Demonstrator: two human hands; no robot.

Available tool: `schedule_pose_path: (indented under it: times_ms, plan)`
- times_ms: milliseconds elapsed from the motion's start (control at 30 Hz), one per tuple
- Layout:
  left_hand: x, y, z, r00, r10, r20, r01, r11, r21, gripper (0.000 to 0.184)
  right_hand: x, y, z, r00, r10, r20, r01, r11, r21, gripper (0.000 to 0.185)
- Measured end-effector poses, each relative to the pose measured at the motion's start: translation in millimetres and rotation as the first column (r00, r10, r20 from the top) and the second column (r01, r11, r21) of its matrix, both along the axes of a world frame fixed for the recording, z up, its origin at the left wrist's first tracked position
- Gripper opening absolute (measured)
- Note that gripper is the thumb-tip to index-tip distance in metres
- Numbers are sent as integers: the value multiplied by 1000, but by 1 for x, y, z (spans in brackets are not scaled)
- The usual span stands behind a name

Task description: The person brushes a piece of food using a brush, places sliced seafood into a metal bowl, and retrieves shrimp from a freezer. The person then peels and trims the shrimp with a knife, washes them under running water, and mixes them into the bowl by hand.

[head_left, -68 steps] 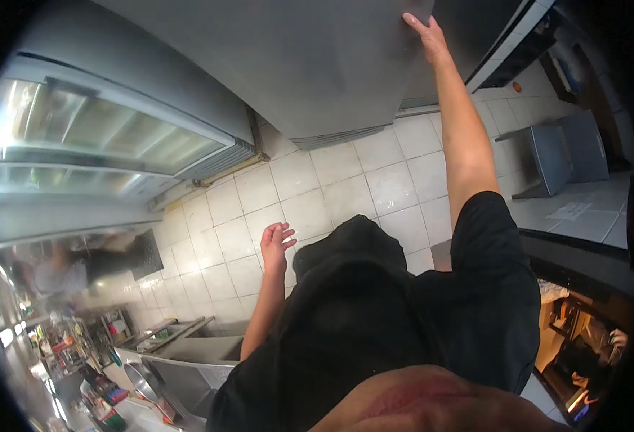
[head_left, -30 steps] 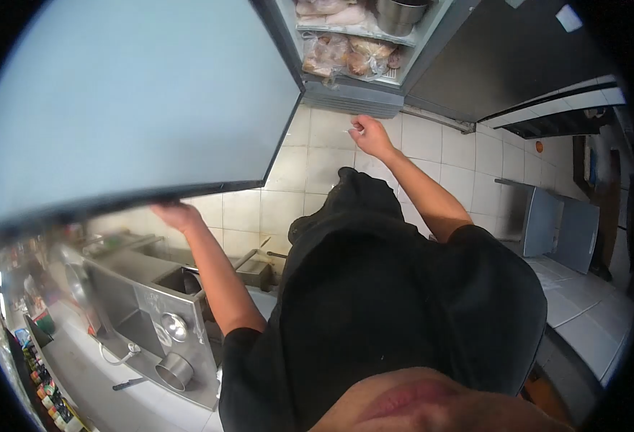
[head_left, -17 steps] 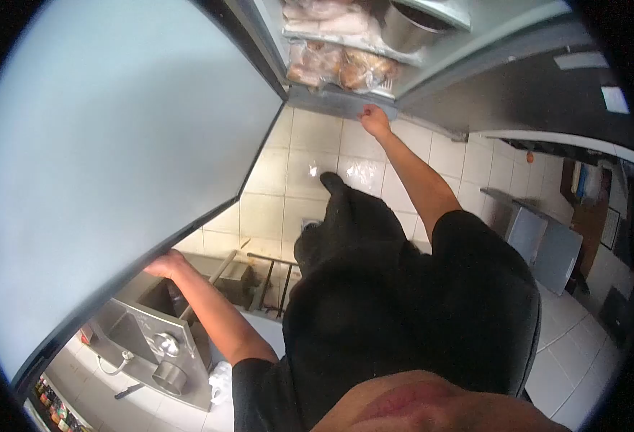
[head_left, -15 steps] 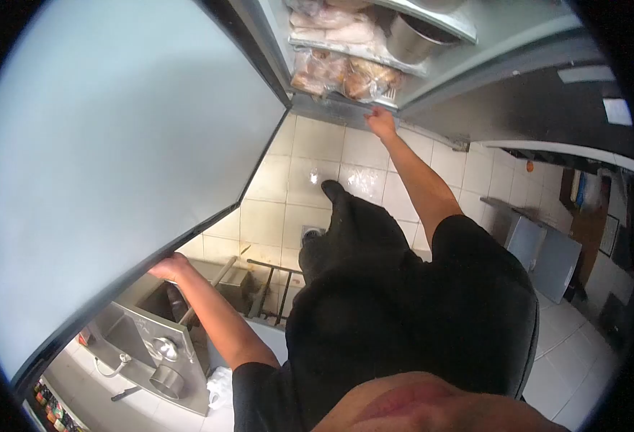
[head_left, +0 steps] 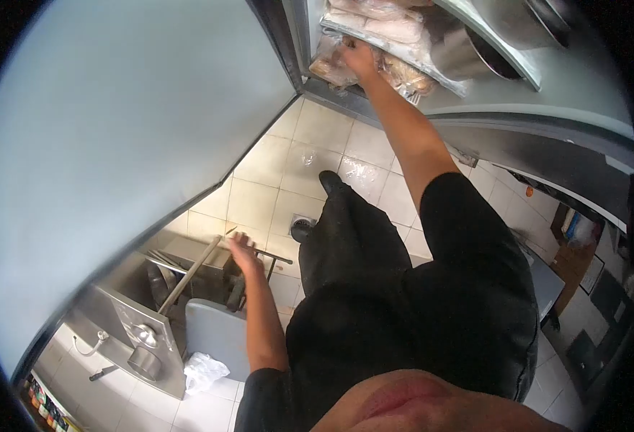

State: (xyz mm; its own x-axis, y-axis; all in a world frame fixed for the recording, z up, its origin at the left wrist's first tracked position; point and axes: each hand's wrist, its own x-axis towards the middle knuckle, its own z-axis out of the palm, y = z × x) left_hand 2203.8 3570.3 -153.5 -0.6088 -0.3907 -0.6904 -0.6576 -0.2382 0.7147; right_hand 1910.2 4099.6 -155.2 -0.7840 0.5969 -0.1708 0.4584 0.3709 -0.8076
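Observation:
My right hand (head_left: 359,59) reaches into an open refrigerator, at the clear plastic bag of food (head_left: 330,61) on its lowest level. The fingers are partly lost against the plastic, so I cannot tell whether they grip it. A second bag of brownish food (head_left: 405,75) lies just right of the hand. My left hand (head_left: 243,252) hangs in the air with its fingers apart and nothing in it, to the right of the large pale refrigerator door (head_left: 130,122). That door stands wide open.
Above the bags, a shelf holds packs of pale wrapped food (head_left: 382,25) and a steel pot (head_left: 461,50). A steel unit (head_left: 133,317) with a wooden handle (head_left: 194,273) stands at lower left, beside a grey panel (head_left: 216,331) and a white plastic bag (head_left: 203,372). Tiled floor (head_left: 259,169) lies below.
My left hand has let go of the door edge and moved right. My right hand has moved up from the refrigerator's front edge to the bagged food inside.

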Motion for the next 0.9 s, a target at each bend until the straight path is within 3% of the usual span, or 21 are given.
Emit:
schedule_pose_path:
  times_ms: [33, 100, 167, 200, 267, 367, 467, 567, 667, 767, 900]
  plan:
    - [18, 11, -1, 999, -25, 48, 25, 1000, 10, 65, -17, 3, -10, 998, 7, -58, -11, 997, -71, 59]
    - [44, 27, 12, 976, -110, 186, 103, 994, 45, 65, -51, 1, -50, 994, -34, 109, 35, 999, -11, 52]
    - [67, 25, 1, 959, -81, 272, 70, 996, 50, 67, -76, 2, -94, 993, -105, 46, 101, 991, 83, 49]
    - [78, 22, 3, 960, -152, 234, 138, 987, 78, 67, -73, 4, -75, 969, -120, 215, 150, 980, -132, 46]
    - [87, 21, 12, 967, -112, 229, 96, 992, 79, 66, -79, 9, -71, 969, -117, 220, 142, 984, -104, 42]
    - [88, 8, 16, 968, -84, 236, 69, 995, 68, 64, -85, 17, -120, 950, -286, -123, 281, 958, -58, 35]
    - [84, 3, 25, 982, -76, 175, 67, 996, 61, 62, -57, 22, -109, 975, -215, -61, 203, 966, -158, 29]
    - [76, -2, 28, 988, -89, 129, 77, 993, 94, 60, -14, 4, -54, 995, -93, 27, 97, 948, -304, 24]
    - [81, -9, 23, 993, -92, 69, 82, 987, 137, 59, 31, -8, -20, 997, -77, -22, 60, 903, -425, 16]
    - [92, -3, 21, 992, -117, 42, 111, 985, 131, 57, 59, -25, -2, 995, 15, -95, -52, 918, -394, 13]
    - [119, -4, 23, 995, -93, 34, 87, 984, 157, 55, 115, -99, 24, 964, 245, -99, -261, 829, -494, 21]
